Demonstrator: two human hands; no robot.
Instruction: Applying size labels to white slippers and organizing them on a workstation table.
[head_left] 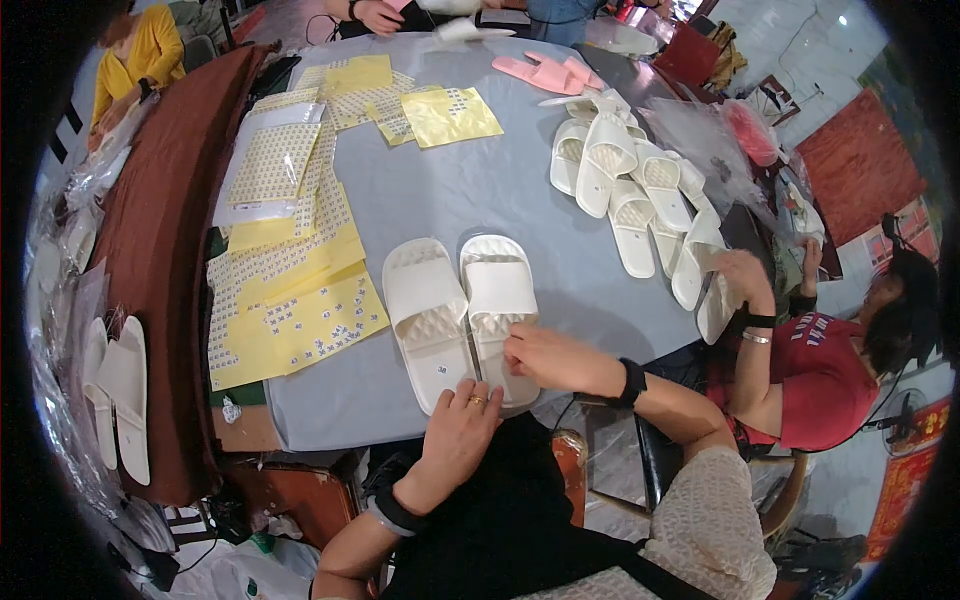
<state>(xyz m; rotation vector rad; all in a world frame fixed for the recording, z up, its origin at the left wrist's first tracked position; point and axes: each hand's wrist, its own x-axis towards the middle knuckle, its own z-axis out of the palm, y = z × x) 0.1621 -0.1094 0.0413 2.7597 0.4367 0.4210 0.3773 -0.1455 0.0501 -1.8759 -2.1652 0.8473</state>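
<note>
Two white slippers lie side by side before me, heels toward me: the left slipper [425, 310] and the right slipper [497, 280]. A small printed sticker shows on the left one's heel. My left hand [462, 428], a ring on one finger, has its bent fingers over the heel edge where the slippers meet, closed on the right slipper; its thumb is hidden. Over the right slipper's insole, just below the strap, my right hand [548, 358] is closed with fingertips pressed together. What they hold, if anything, is hidden.
Yellow sticker sheets [300, 325] cover the grey table's left side. White slippers are heaped [635, 180] at the right; pink slippers [550, 72] lie at the far edge. A co-worker in red [820, 370] reaches in from the right. A brown-covered surface [165, 240] stands left.
</note>
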